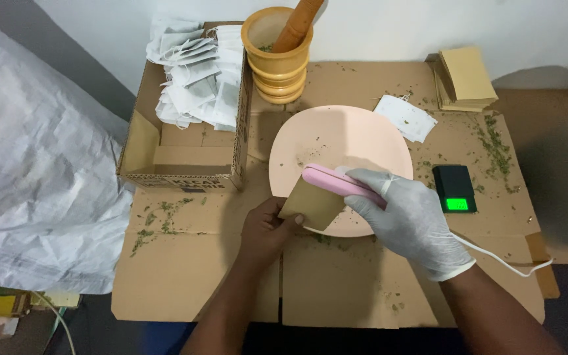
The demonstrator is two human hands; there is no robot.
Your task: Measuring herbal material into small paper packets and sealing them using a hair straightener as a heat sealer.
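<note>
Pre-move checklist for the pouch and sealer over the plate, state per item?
1. Left hand grips the brown pouch by its lower corner: ok.
2. Gloved right hand holds the pink sealer across the pouch's top edge: ok.
3. Sealer clamped fully on the pouch edge: cannot tell, the glove and the sealer body hide the contact.
4. White cord trails off to the right, away from the plate: ok.
5. Pouch filled: cannot tell, it is opaque.
6. Cardboard free of spills: not ok, green flakes are scattered on it.
</note>
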